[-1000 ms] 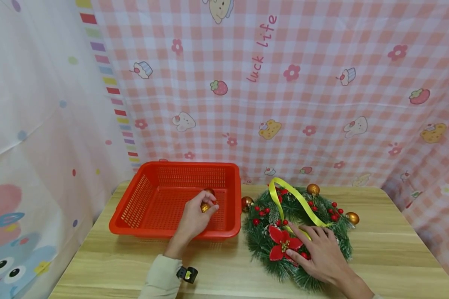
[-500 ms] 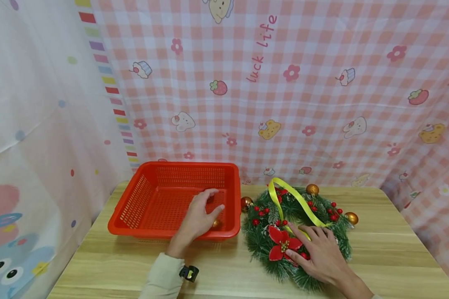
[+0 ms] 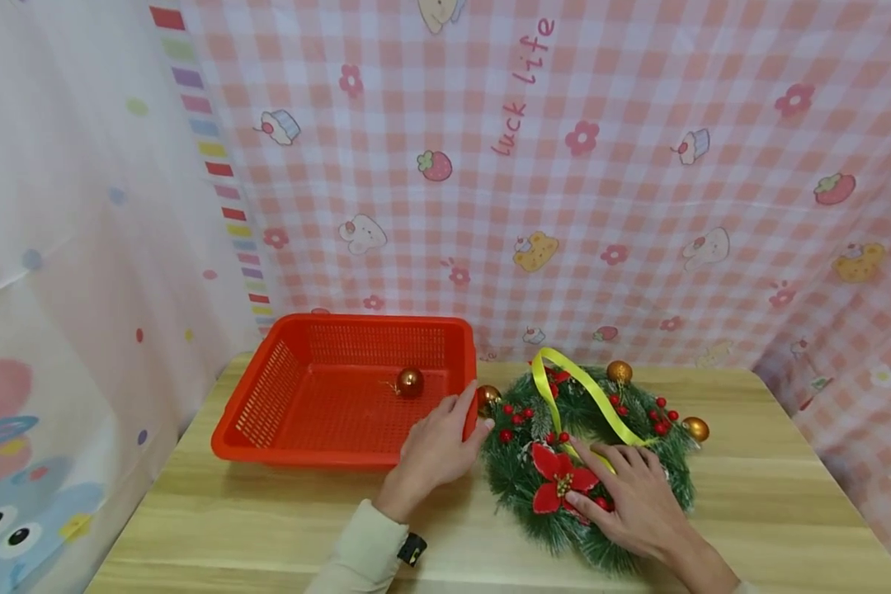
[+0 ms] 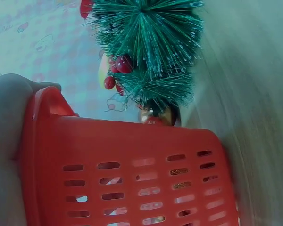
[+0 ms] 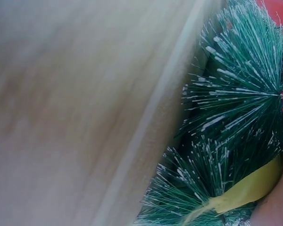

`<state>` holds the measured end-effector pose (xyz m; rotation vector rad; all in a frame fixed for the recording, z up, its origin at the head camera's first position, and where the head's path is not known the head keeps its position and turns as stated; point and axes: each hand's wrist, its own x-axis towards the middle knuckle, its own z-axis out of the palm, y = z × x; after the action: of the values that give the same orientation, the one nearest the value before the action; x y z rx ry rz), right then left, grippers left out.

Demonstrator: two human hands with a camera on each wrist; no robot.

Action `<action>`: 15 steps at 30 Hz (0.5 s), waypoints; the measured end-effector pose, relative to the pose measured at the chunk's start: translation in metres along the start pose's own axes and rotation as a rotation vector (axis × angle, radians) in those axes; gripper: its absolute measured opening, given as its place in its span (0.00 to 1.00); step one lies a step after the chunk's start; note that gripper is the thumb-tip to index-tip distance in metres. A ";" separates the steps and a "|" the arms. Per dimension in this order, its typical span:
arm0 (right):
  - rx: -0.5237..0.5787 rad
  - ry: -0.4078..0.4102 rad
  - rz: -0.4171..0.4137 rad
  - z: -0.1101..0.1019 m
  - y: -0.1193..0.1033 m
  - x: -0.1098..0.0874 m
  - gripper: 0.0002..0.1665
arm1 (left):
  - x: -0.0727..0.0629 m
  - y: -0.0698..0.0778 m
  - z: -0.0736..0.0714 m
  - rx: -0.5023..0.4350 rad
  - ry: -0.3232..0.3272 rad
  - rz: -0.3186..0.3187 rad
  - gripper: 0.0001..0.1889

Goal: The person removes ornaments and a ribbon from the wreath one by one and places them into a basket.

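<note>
My left hand [image 3: 440, 445] is over the right rim of a red plastic basket [image 3: 327, 459], thumb and forefinger spread apart. In the left wrist view, part of the hand [image 4: 7, 141] shows along the basket's rim [image 4: 30, 122]. A shiny bronze bauble [image 3: 410, 382] lies inside the basket, and gold glitter [image 4: 180, 172] shows through its slots. Just beyond the left fingertips, another bronze bauble [image 3: 487, 399] sits between basket and wreath. My right hand [image 3: 634, 499] rests with extended fingers on the green Christmas wreath [image 3: 520, 495], its thumb by the red poinsettia [image 3: 557, 483].
A yellow ribbon loop [image 3: 586, 384] rises from the wreath, which carries red berries [image 3: 661, 425]. Gold baubles stand at its back [image 3: 619, 372] and right side [image 3: 695, 428]. The wooden table [image 3: 780, 503] meets a pink checked cloth [image 3: 386, 198] behind.
My left hand let go of a gold bauble inside the basket, then moved right to the basket's right rim. The bronze bauble in the basket is uncovered. The right hand stays on the wreath.
</note>
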<state>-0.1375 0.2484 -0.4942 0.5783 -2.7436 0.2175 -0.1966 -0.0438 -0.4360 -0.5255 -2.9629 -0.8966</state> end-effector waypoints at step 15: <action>0.025 -0.020 -0.110 -0.008 0.019 -0.005 0.43 | 0.002 0.001 0.002 0.076 -0.051 -0.063 0.36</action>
<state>-0.1391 0.2694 -0.4896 0.7395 -2.7218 0.2209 -0.1986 -0.0415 -0.4369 -0.4614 -3.0613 -0.7829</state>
